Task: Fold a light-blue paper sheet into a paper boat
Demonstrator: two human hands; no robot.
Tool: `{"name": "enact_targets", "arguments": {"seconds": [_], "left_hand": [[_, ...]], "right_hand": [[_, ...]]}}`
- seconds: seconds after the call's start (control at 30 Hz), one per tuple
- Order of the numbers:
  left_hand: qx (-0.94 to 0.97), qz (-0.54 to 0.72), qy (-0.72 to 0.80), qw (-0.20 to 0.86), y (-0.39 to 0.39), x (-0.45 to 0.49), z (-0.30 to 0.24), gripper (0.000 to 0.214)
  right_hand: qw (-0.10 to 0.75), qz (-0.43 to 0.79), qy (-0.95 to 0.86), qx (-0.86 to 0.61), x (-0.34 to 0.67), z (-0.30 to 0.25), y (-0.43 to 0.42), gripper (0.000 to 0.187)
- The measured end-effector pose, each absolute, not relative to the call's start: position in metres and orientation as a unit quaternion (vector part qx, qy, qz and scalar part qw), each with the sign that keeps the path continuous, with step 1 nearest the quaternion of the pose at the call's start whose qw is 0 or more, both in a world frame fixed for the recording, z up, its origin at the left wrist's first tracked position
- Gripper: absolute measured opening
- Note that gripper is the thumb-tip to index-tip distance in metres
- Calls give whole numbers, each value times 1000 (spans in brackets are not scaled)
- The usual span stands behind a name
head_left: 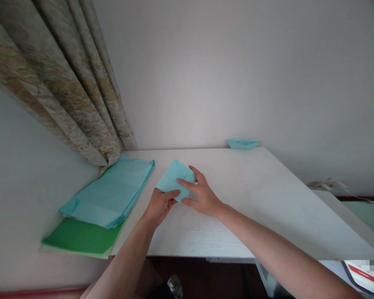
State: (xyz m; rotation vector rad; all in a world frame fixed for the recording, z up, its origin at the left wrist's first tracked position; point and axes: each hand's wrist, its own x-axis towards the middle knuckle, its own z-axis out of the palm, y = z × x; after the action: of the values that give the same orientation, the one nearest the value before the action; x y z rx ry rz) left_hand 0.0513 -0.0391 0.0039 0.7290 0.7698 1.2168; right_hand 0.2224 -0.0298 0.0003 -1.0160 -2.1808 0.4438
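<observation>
A folded sheet of light blue paper (171,176), roughly a diamond in outline with crease lines on it, is held up over the white table. My left hand (162,203) pinches its lower left edge, thumb on top and the other fingers underneath. At the right side, my right hand (202,193) grips the same paper, with the index finger stretched across its face and other fingers around the right edge. The underside of the paper is hidden.
On the left lies a stack of blue paper (109,193) over green sheets (84,236). A folded blue paper boat (243,144) stands at the white table's (252,191) back edge by the wall. A patterned curtain (71,74) hangs at the left; cables (327,184) lie beyond the right edge.
</observation>
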Motion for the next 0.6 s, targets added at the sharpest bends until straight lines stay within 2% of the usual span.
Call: {"name": "enact_targets", "arguments": {"seconds": [0.27,0.6], "left_hand": [[211,591,379,680,-36,52,10,20],[200,594,368,687,-37,52,12,19]], "right_hand": [[303,145,-866,-370,224,-2,-29,77],[307,146,-863,-375,223,-2,-30,68]]}}
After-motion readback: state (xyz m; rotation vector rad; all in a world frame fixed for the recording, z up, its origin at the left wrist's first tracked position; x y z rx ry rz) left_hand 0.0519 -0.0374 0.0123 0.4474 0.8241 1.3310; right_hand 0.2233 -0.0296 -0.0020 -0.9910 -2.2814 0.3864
